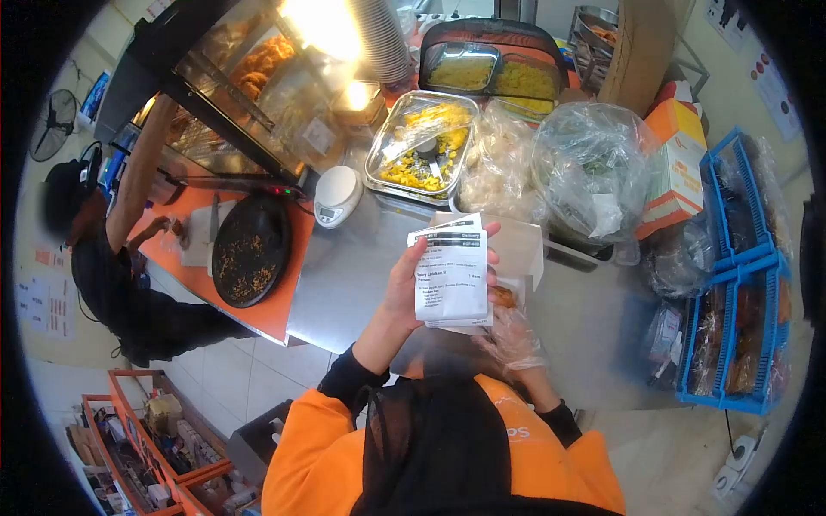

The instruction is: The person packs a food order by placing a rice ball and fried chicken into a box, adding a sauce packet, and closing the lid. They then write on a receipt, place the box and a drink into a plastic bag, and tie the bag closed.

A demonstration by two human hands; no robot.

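My left hand (397, 288) is bare and closed around two overlapping printed order slips (451, 279). The thumb lies along their left edge and fingertips show at the right edge. Below and to the right, my right hand (514, 340) wears a clear plastic glove. Its fingers are partly hidden by the slips and blurred by the glove, so I cannot make out their grip. Just above it, a browned piece of food (502, 297) shows beside the slips. An open light cardboard box (520, 245) lies behind the slips, mostly covered by them.
A steel counter (335, 292) bears a foil tray of yellow food (426, 142), a white scale (338, 196) and plastic bags (594, 163). Blue baskets (736, 275) stand at right. At left are a heated display case (228, 95), a black pan (249, 249) and a co-worker (112, 275).
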